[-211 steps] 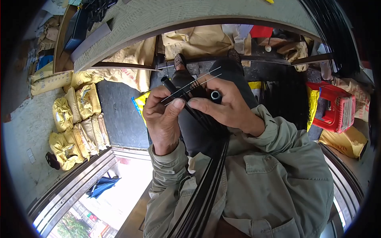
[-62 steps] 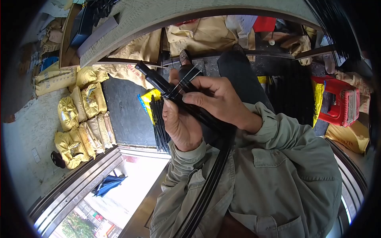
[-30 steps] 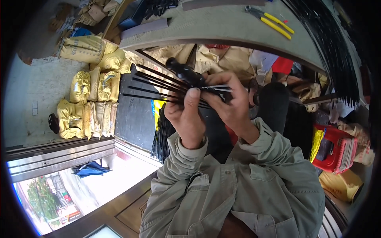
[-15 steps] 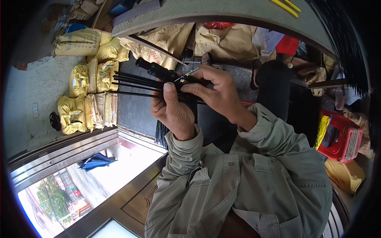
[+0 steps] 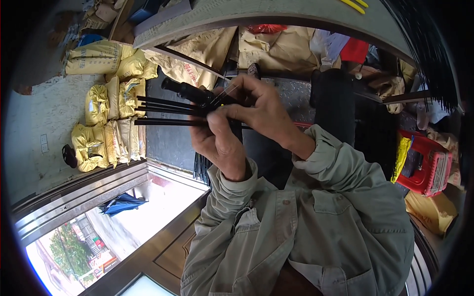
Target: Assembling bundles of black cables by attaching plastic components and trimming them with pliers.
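Observation:
My left hand (image 5: 222, 148) is closed around a bundle of thin black rods (image 5: 163, 107), whose ends stick out to the left. Just beyond the rods lies a thicker black cylindrical piece (image 5: 192, 93) with a stepped outline, pointing to the upper left. Its inner end is hidden at my fingers. On the other side, my right hand (image 5: 264, 106) meets the left over the bundle, its thumb close to the left thumb. Between its fingers is a thin pale strip (image 5: 225, 95), slanting across the black parts; blur hides its exact kind.
A grey tabletop (image 5: 296, 14) curves across the far side, with yellow-handled things and hanging black strands (image 5: 429, 64) at right. Yellow sacks (image 5: 98, 106) line the left wall. A red plastic stool-like item (image 5: 432, 170) stands at right. A blue umbrella (image 5: 122, 203) lies beyond the doorway.
The rods and the black cylindrical piece have shifted slightly left. The pale strip is now steeper, and the right hand has moved a little left, its thumb nearer the left one.

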